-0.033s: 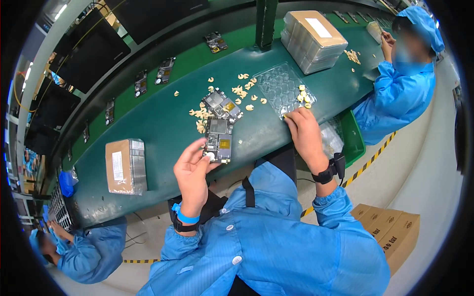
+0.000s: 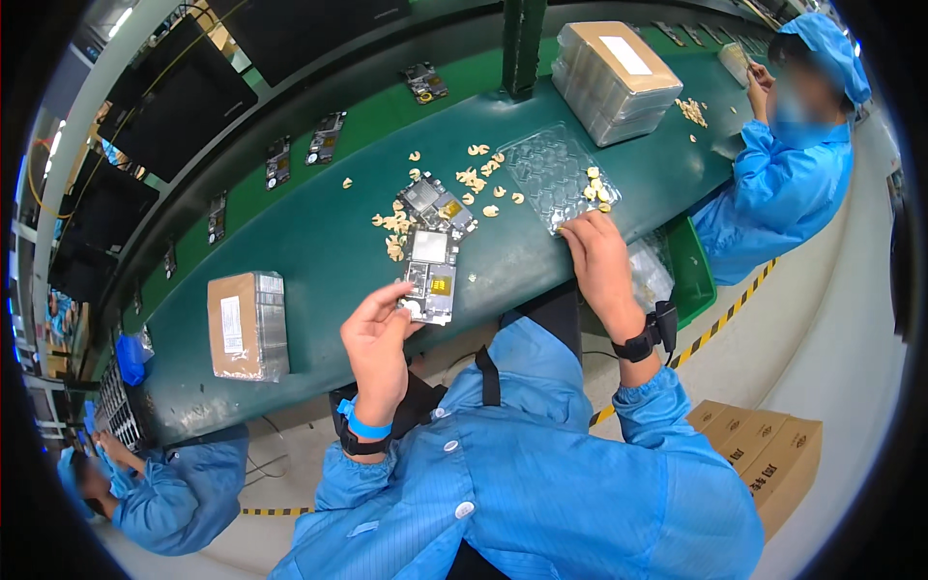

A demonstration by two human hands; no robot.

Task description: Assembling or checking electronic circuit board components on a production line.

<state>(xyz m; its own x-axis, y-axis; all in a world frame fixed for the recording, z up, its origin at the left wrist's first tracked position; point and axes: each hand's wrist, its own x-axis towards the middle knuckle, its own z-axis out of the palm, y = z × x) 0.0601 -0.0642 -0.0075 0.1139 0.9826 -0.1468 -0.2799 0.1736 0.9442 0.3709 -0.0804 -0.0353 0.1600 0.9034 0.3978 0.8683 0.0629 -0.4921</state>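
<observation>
My left hand (image 2: 377, 343) is closed on a circuit board (image 2: 430, 280), gripping its near left edge between thumb and fingers. The board carries a metal shield, a yellow patch and a round white part. Just beyond it lies a second circuit board (image 2: 433, 205), among small cream-coloured curved pieces (image 2: 394, 224). My right hand (image 2: 601, 261) is pinched at the near edge of a clear plastic tray (image 2: 541, 169). A small yellow piece (image 2: 561, 230) shows at its fingertips, mostly hidden. Several small yellowish round parts (image 2: 597, 188) sit at the tray's right side.
Stacks of clear trays topped with cardboard stand at back right (image 2: 619, 87) and left (image 2: 246, 327). More boards (image 2: 326, 137) lie along the green strip behind. A green bin (image 2: 691, 275) is under the table's right edge. Co-workers (image 2: 793, 184) sit at both sides.
The circuit board in my left hand has tilted slightly, so its metal shield now shines bright. My right hand stays almost where it was, by the tray.
</observation>
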